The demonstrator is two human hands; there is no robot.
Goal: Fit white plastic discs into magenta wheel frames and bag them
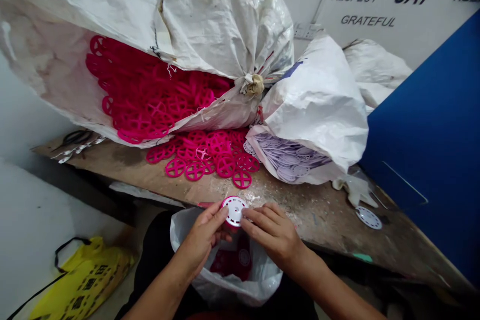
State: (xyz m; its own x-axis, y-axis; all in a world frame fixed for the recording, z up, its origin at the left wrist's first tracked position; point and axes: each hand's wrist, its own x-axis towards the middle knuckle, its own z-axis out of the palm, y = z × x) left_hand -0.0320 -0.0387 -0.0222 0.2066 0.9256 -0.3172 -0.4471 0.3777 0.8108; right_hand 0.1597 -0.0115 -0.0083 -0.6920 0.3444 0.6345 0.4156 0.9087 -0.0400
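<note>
Scarred wooden worktop (318,220) runs behind the hands, with pink plastic wheels (210,160) spilling from a torn white sack (225,20). Between the hands, above an open white plastic bag (225,280), sits a round white disc with a pink rim (235,211): the left hand (202,240) pinches it, while the right hand (272,232) rests its fingertips (247,215) on its edge, grip unclear.

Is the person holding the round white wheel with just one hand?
No, the left hand and the right hand are both on the white wheel, above an open plastic bag.
</note>
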